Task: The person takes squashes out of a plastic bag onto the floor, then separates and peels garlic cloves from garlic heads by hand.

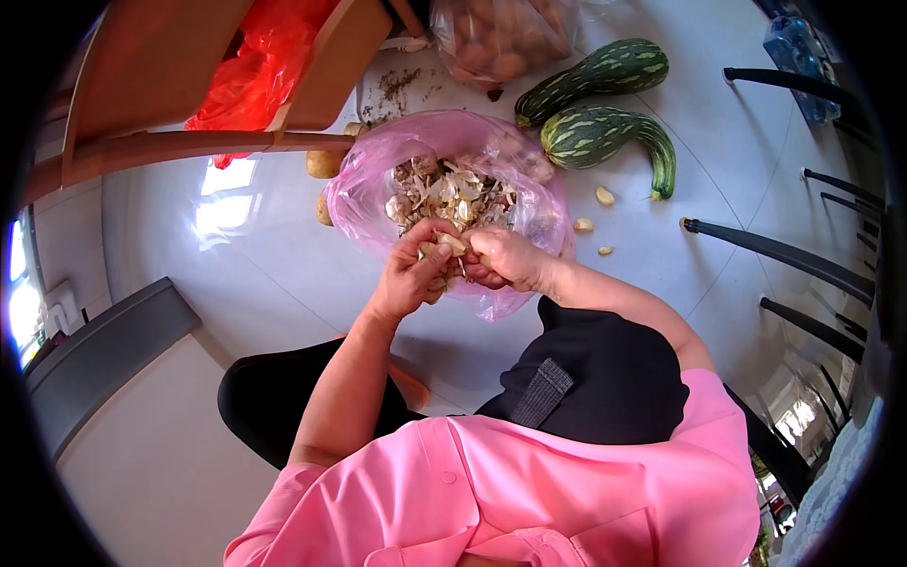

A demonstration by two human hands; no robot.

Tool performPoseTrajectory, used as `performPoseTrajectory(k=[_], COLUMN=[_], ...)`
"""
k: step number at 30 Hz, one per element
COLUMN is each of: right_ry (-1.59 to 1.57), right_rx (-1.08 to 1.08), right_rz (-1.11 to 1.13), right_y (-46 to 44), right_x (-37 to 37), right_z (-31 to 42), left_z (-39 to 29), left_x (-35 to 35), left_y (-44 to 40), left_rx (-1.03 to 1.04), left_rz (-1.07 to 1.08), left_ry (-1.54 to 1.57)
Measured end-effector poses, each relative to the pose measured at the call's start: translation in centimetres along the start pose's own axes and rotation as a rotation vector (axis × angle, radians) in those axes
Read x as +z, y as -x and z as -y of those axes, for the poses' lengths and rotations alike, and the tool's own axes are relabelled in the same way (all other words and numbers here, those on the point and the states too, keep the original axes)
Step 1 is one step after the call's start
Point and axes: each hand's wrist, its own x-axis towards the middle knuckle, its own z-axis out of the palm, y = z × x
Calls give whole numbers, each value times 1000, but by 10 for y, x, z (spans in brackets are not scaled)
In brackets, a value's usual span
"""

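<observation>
My left hand [416, 268] is closed around pale garlic cloves [452, 245], their tops showing between thumb and fingers. Close beside it, my right hand [505, 257] has its fingers curled in a pinch against the same garlic; its fingertips are partly hidden. Both hands are over the near side of an open pink plastic bag [364, 194]. Inside the bag is a pile of garlic bulbs and papery skins [458, 194]. To the right of the bag, a large garlic clove [605, 196] and two smaller ones lie on the floor.
Two striped green squashes [605, 80] lie beyond the bag. Behind is a clear bag of round brown items [501, 42]. Potatoes [323, 163] sit left, near a wooden chair [142, 85] holding a red plastic bag [260, 71]. Black furniture legs [779, 255] stand right.
</observation>
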Motion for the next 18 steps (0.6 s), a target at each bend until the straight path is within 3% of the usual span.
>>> performPoseTrajectory(k=[3,5,6,8,9,13,15,18], right_ry=[-87,451,451,1294,1431,1312,1016,1036], right_rx=[-51,-235,-236,-313,-240,-474,-686,-656], right_rz=[-38,-165,-168,-499,-559,-638,-533,-431], right_y=[3,1,3,8,17,17,15,18], right_x=[7,9,12,18,28,25,25,29], right_z=[2,6,11,22,33,30,31,36], left_z=[0,-2,-2,3,4,6,6,6], left_x=[-1,-2,-3,-9,-11,-11,-7,-5], left_y=[-1,0,-1,-2,-4,-3,-4,-5], left_rx=[104,-19,-19,-25,-21,-46,-52,-43], left_rz=[58,-68,-65,-52,-34,-82,-119,-113], left_ry=[-65,174,173,423,464,439,349,273])
